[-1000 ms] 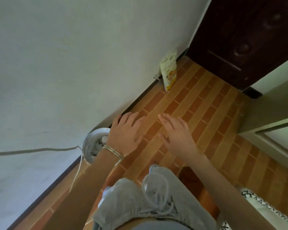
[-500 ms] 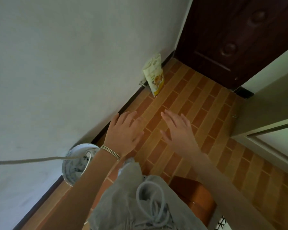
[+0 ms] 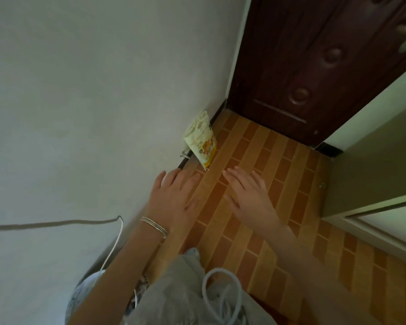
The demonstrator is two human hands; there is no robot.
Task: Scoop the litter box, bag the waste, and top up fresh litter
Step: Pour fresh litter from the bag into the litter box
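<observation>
Orange brick-pattern floor tiles ran between a pale wall on your left and a dark wooden door ahead. A printed yellow-and-white pouch stood on the floor and leaned against that wall, close to the door; its label was too small to read. You held both hands out over the tiles, palms down, short of the pouch and touching nothing. Your left hand, with thin silver bangles at the wrist, had straight fingers lying close together. Your right hand had its fingers straight and slightly fanned, with the thumb out to the side. A patterned bowl sat by the wall under your left forearm, with a white cord hanging above it. Grey shorts with a looped drawstring filled the bottom edge.
</observation>
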